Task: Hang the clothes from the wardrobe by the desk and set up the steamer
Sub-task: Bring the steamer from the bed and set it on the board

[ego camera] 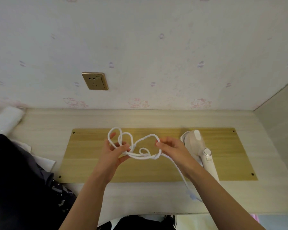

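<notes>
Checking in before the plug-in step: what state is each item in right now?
Steamer: lying on the desk, not held.
Cord: looped and tangled, held in both hands.
Wall socket: nothing plugged in.
Left hand: gripping cord loops.
Right hand: pinching the cord.
Dark clothes: heaped at left.

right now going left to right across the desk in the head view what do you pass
dark clothes → left hand → white cord held between both hands → right hand → steamer lying on the yellow board
</notes>
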A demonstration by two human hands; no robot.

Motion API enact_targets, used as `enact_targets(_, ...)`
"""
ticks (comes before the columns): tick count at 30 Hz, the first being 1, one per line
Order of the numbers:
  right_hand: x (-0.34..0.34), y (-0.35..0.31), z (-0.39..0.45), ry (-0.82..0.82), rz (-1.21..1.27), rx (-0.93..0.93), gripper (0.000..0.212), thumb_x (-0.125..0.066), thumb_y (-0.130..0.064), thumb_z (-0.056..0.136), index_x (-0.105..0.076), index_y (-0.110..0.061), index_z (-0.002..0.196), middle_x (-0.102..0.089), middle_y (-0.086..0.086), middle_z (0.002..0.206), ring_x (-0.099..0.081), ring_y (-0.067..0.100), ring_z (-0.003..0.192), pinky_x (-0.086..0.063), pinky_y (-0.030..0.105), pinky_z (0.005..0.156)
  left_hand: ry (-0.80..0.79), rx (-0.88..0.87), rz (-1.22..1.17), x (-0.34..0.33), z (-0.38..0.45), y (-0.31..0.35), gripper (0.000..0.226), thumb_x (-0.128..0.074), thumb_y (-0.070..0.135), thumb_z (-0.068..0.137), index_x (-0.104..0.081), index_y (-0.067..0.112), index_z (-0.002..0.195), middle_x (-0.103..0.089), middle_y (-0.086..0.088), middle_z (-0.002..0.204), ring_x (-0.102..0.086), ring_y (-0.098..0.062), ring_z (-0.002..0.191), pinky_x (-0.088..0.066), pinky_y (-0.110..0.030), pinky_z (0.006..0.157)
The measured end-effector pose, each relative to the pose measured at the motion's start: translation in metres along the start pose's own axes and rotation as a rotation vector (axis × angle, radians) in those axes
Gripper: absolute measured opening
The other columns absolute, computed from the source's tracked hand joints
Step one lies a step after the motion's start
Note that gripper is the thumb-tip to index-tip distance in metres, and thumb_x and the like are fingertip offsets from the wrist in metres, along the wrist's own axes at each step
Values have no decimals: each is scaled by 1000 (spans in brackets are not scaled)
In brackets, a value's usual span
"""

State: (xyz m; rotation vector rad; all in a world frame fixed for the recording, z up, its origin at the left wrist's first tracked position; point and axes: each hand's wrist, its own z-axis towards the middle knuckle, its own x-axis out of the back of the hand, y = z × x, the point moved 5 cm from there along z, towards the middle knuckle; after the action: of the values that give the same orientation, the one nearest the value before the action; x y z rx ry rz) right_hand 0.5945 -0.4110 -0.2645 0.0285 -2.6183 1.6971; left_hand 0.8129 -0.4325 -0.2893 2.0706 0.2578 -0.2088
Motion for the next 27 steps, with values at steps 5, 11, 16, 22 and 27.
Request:
enact_targets(5,-18,-31,0,-68,12,148,9,-57,-5,92,-64,-6,99,-70,8,80,-67,19,76,-54,36,83,118,-44,147,5,0,0,80,-72,6,83,-27,31,145,-40,-3,134,-66,-25,100,-58,-33,73)
enact_targets(11,-18,-68,-6,-67,280,214,13,-50,-2,96,-57,-5,106,-63,6,71,-58,18,58,-51,31,63,49,-171,356,0,-7,4,48,-73,28,82,-58,29,127,-39,7,143,-69,-13,96,-56,-25,77)
enact_targets(16,-13,-94,-8,-59,366,246,12,-50,-2,96,-60,-4,102,-66,7,73,-60,18,60,-54,38,69,60,-374,705,-14,-6,6,31,-84,13,70,-68,25,93,-56,16,118,-59,-3,100,-45,-17,84)
enact_targets(22,-2,-117,-14,-73,337,289,19,-48,-3,97,-60,3,111,-64,9,77,-56,20,62,-54,34,66,-65,-382,624,-26,-3,12,5,-70,4,83,-72,7,80,-67,-13,72,-61,-14,64,-47,-23,65)
enact_targets(27,2,-117,-9,-39,195,312,21,-46,-3,98,-65,-5,108,-65,2,75,-53,19,61,-46,41,71,-65,-386,628,-26,-3,12,29,-53,8,96,-62,27,116,-53,0,78,-46,-5,60,-44,-17,61)
